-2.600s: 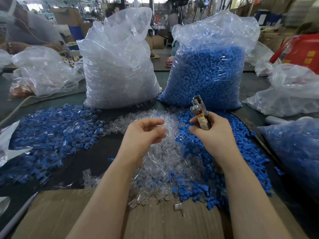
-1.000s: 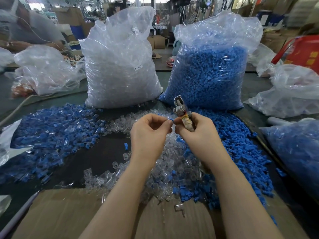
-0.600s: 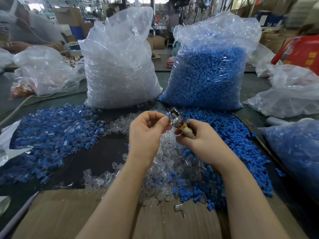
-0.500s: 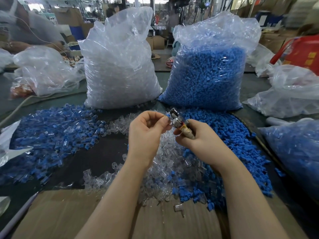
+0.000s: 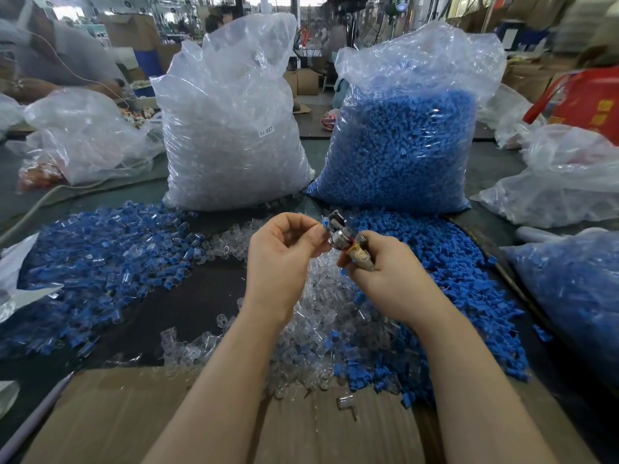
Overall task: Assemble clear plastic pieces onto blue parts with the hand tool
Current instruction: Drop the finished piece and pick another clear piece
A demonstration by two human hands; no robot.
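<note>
My right hand (image 5: 385, 276) grips a small metal hand tool (image 5: 345, 237) with a taped handle, its head tilted up and left. My left hand (image 5: 281, 256) pinches a small blue part (image 5: 325, 223) against the tool's head; a clear piece there is too small to make out. Beneath my hands lies a heap of loose clear plastic pieces (image 5: 321, 329). Loose blue parts (image 5: 445, 283) are piled to the right. A wide spread of joined blue-and-clear pieces (image 5: 100, 256) covers the table on the left.
Two big bags stand at the back: clear pieces (image 5: 231, 135) and blue parts (image 5: 402, 142). More plastic bags (image 5: 569, 182) crowd the right side and the far left (image 5: 83, 139). A cardboard sheet (image 5: 134, 416) lies at the near edge. Another person (image 5: 50, 51) works at the back left.
My hands came together from apart. The tool's head tipped left onto the part that my left hand brought up. Over the last half second little has moved.
</note>
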